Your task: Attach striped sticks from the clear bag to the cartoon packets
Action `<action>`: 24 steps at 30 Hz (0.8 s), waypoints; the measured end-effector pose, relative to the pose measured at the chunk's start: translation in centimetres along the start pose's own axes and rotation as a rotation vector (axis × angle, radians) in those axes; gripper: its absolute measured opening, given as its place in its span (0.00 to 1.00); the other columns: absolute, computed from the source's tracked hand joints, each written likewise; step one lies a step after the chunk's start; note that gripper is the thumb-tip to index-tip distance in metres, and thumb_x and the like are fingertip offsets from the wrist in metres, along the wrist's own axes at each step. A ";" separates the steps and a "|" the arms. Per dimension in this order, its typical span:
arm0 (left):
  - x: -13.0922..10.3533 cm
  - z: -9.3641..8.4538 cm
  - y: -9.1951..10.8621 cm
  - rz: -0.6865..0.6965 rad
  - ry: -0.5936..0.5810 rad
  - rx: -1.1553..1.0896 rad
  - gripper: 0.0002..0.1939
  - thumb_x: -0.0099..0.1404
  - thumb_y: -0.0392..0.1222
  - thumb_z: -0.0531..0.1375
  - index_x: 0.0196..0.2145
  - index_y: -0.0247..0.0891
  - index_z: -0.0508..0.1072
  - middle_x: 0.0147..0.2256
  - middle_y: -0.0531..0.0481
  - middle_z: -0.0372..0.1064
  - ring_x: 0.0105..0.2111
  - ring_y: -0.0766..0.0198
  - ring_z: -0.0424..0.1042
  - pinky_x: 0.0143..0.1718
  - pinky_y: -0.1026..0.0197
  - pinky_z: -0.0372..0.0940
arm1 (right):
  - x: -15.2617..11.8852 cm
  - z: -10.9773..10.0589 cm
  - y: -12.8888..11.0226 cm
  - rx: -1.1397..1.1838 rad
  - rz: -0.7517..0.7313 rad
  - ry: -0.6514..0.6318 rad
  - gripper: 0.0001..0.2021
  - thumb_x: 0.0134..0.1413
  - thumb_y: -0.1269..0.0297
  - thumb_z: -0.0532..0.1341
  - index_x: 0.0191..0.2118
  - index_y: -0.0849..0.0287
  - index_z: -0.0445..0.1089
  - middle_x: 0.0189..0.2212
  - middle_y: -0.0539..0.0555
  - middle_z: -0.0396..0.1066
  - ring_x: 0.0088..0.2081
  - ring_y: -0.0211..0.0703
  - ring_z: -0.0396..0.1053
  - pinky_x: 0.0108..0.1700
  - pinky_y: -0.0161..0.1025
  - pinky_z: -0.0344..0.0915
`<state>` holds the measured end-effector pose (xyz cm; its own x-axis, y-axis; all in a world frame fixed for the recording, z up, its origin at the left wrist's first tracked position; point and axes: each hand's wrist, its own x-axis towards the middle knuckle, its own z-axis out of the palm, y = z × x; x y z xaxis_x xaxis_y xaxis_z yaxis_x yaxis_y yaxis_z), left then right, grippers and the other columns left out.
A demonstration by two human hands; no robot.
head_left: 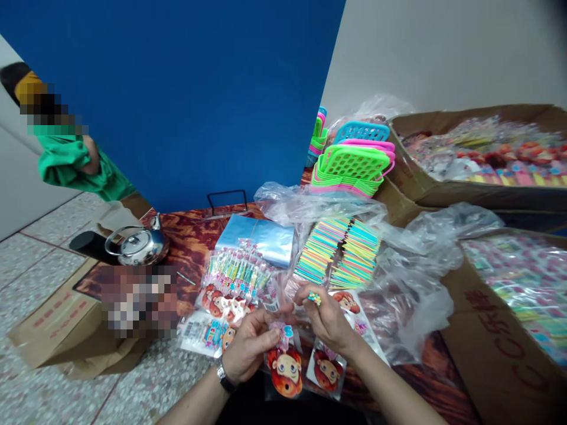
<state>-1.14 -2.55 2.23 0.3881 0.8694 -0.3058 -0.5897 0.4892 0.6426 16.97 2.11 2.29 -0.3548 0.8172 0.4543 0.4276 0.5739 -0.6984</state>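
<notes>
Head view. Left hand [254,348]: thumb & fingers pinching clear plastic pouch w/ red-haired cartoon print [286,375], nr edge of red-brown wood-grain surface [188,233]. Right hand [332,324]: fingers closed round bundle of thin multicol. sticks [314,298], ends showing, just far-right of pouch. Beyond: two rows of loose multicol. sticks [319,248]. Risks (est.): slack grip, bundle fans/spills; stick ends close to film, could snag/tear; knuckle or forearm brush, rows scatter.
</notes>
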 end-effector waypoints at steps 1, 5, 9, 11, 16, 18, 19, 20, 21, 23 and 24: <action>0.1 0.0 0.0 0.001 -0.005 0.004 0.10 0.48 0.38 0.68 0.25 0.34 0.70 0.47 0.43 0.70 0.38 0.59 0.71 0.39 0.58 0.64 | 0.0 -0.1 0.1 0.007 0.006 -0.006 0.05 0.60 0.68 0.47 0.39 0.55 0.58 0.32 0.54 0.68 0.36 0.42 0.68 0.38 0.40 0.66; 0.4 -0.3 -0.4 0.033 -0.014 0.010 0.08 0.51 0.37 0.67 0.26 0.35 0.70 0.46 0.44 0.70 0.36 0.62 0.71 0.37 0.61 0.63 | -0.1 -0.3 0.5 0.019 -0.004 -0.020 0.06 0.60 0.69 0.47 0.40 0.55 0.58 0.34 0.54 0.67 0.39 0.43 0.67 0.39 0.41 0.65; 0.5 -0.6 -0.7 0.043 -0.006 0.029 0.08 0.51 0.35 0.67 0.27 0.34 0.70 0.45 0.45 0.71 0.33 0.65 0.70 0.35 0.63 0.62 | -0.1 -0.2 0.7 0.017 -0.031 -0.026 0.06 0.60 0.70 0.47 0.40 0.55 0.57 0.34 0.54 0.67 0.39 0.42 0.67 0.39 0.41 0.65; 0.5 -0.5 -0.8 0.046 0.002 0.040 0.08 0.51 0.35 0.67 0.27 0.34 0.70 0.44 0.44 0.71 0.31 0.66 0.70 0.33 0.64 0.61 | 0.0 -0.3 0.8 0.020 -0.044 -0.022 0.05 0.59 0.70 0.48 0.40 0.55 0.57 0.33 0.53 0.67 0.37 0.42 0.67 0.39 0.40 0.65; 0.7 -0.4 -0.7 0.048 0.017 0.057 0.09 0.50 0.36 0.67 0.26 0.34 0.69 0.41 0.45 0.72 0.29 0.67 0.69 0.33 0.64 0.61 | 0.0 -0.3 0.9 0.016 -0.029 -0.016 0.06 0.59 0.71 0.48 0.40 0.55 0.58 0.34 0.54 0.67 0.38 0.42 0.67 0.38 0.40 0.65; 0.7 -0.5 -0.7 0.045 0.011 0.058 0.09 0.50 0.36 0.67 0.26 0.34 0.69 0.41 0.46 0.72 0.30 0.66 0.69 0.34 0.63 0.61 | 0.0 -0.3 0.9 0.006 -0.028 -0.022 0.07 0.59 0.71 0.48 0.41 0.55 0.58 0.34 0.54 0.67 0.38 0.42 0.67 0.38 0.40 0.65; 0.7 -0.5 -0.7 0.045 0.010 0.061 0.09 0.50 0.37 0.67 0.26 0.35 0.69 0.41 0.46 0.72 0.30 0.66 0.69 0.35 0.63 0.61 | 0.0 -0.3 0.9 -0.001 -0.028 -0.023 0.07 0.59 0.71 0.48 0.41 0.55 0.57 0.34 0.54 0.67 0.38 0.42 0.67 0.38 0.40 0.65; 0.7 -0.6 -0.7 0.046 0.011 0.066 0.09 0.51 0.37 0.67 0.26 0.35 0.69 0.41 0.46 0.72 0.30 0.66 0.69 0.35 0.63 0.61 | 0.0 -0.3 0.9 -0.006 -0.029 -0.024 0.07 0.59 0.71 0.48 0.41 0.55 0.57 0.34 0.55 0.67 0.38 0.42 0.67 0.38 0.40 0.65; 0.7 -0.6 -0.7 0.047 0.016 0.073 0.09 0.51 0.37 0.67 0.26 0.35 0.69 0.40 0.46 0.72 0.30 0.66 0.69 0.35 0.63 0.61 | 0.0 -0.3 0.9 -0.009 -0.030 -0.024 0.07 0.59 0.71 0.48 0.41 0.55 0.58 0.34 0.55 0.67 0.37 0.42 0.67 0.38 0.40 0.65; 0.6 -0.8 -0.7 0.046 0.029 0.090 0.09 0.50 0.37 0.67 0.26 0.35 0.68 0.38 0.47 0.72 0.30 0.66 0.68 0.34 0.63 0.61 | 0.1 -0.2 0.7 -0.009 -0.033 -0.025 0.06 0.59 0.70 0.48 0.41 0.55 0.58 0.34 0.54 0.67 0.37 0.42 0.67 0.38 0.41 0.66; 0.5 -0.8 -0.6 0.047 0.035 0.096 0.10 0.50 0.37 0.67 0.25 0.34 0.68 0.37 0.46 0.72 0.30 0.66 0.68 0.34 0.63 0.61 | 0.2 -0.2 0.6 -0.008 -0.036 -0.026 0.06 0.59 0.70 0.48 0.40 0.55 0.58 0.33 0.54 0.67 0.37 0.42 0.68 0.38 0.41 0.66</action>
<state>-1.14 -2.34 1.09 0.3354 0.8939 -0.2972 -0.5356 0.4405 0.7205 17.34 2.64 2.05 -0.3912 0.7947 0.4642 0.4209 0.6030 -0.6777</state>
